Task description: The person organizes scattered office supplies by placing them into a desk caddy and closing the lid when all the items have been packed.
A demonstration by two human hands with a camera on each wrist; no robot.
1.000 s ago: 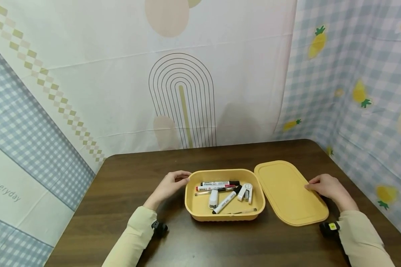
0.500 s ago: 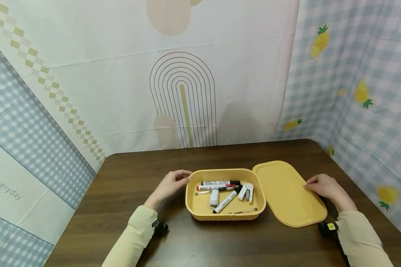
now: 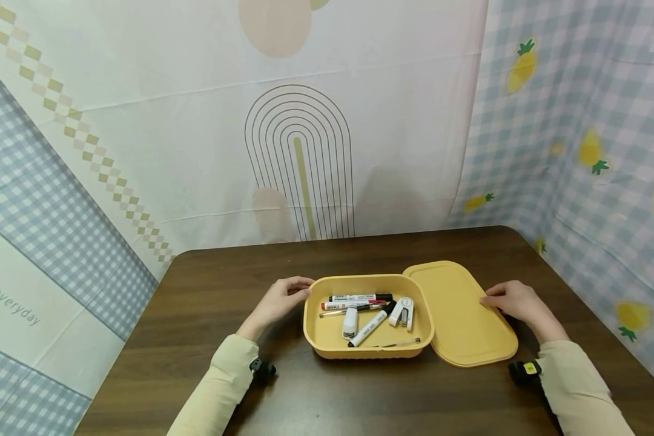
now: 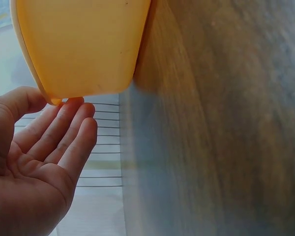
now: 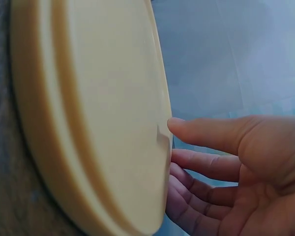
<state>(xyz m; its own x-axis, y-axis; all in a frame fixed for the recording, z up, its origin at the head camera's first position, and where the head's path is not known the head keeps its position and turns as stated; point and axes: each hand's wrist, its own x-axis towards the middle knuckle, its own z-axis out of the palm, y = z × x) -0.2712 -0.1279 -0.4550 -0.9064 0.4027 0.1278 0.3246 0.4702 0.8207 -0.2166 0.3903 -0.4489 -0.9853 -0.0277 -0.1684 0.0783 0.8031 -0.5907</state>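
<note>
A yellow plastic box (image 3: 316,348) stands uncovered on the table. Inside lie a black-capped marker (image 3: 354,297), a red-capped marker (image 3: 340,305), a diagonal white marker (image 3: 372,327), pens, a small white stapler (image 3: 402,313) and a small white block-like item (image 3: 350,323). My left hand (image 3: 280,300) touches the box's left end, its thumb (image 4: 29,100) at the rim and its nearly straight fingers against the outer wall. Right of the box, my right hand (image 3: 518,301) pinches the right edge of the yellow lid (image 3: 463,315), thumb over it and fingers at its underside.
The dark wooden table (image 3: 223,266) reaches back to a patterned cloth wall (image 3: 196,151). Checked cloth (image 3: 556,181) hangs along the right side. The lid's left edge lies right at the box's right rim, partly behind it in the head view.
My right hand has moved left with the lid, bringing it closer to the box and partly behind its right rim. My left hand and the box have hardly moved.
</note>
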